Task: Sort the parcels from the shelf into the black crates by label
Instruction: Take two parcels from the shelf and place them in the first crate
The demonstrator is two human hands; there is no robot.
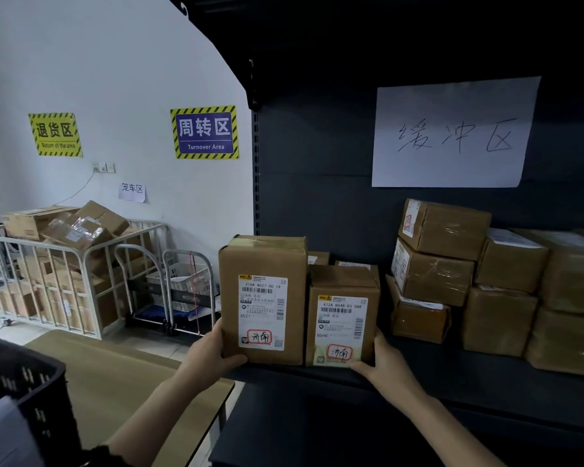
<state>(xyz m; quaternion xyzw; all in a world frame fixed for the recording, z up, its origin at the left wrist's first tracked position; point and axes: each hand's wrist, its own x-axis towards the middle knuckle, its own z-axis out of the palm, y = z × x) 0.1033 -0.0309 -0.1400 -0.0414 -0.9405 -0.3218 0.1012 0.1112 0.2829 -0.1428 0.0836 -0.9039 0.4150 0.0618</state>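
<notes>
Wall signs above a box-filled metal cage.

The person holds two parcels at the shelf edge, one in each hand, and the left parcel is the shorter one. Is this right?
Not quite. In the head view the left hand holds the taller parcel; the right hand holds the shorter parcel. The rest is right: both are at the shelf edge.

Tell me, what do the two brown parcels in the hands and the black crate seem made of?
Two brown parcels, taller and shorter: likely matte cardboard, given folded edges, glossy tape and paper labels. Black crate: probably moulded plastic, judging by its perforated lattice wall.
</notes>
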